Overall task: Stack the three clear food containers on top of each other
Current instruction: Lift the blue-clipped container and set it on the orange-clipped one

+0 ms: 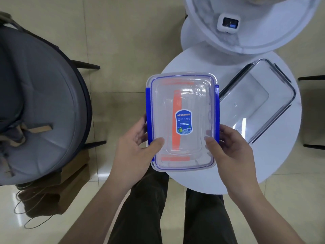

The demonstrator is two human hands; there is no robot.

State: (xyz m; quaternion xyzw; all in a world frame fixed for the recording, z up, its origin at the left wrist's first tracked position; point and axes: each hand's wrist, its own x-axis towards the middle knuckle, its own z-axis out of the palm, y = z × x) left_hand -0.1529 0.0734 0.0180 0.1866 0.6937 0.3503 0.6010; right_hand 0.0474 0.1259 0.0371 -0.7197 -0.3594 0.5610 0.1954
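**Clear plastic boxes: two counted, one held in both hands**

Clear containers in view: two. A third cannot be made out separately; orange strips show through the held box, but whether they belong to another box beneath it cannot be told.

Item 1: blue-clipped container (182, 120), lid on, blue seal line around the rim, blue latches on both long sides, one blue label on the lid. Long axis runs straight away from the person, near short end between the two hands, far short end well beyond the fingertips. Lid faces up toward the camera.

Left hand (135, 148): thumb on the lid's near-left corner, fingers curled round the left blue latch. Right hand (230, 147): thumb on the lid's near-right corner, fingers wrapped behind the right latch. Both hands are clamped on the box from opposite long sides, at its near end. It sits over the left edge of the round white table (202, 182); whether it is resting on it or lifted cannot be told.

Item 2: dark-clipped container (260, 103), lid on, lying on the table just beyond the right-hand fingers, close beside item 1's right latch. Long axis tilted, running from near the right fingers up and away to the right.

Hands counted: two. Grey chair (40, 106): one, well left of the left hand.
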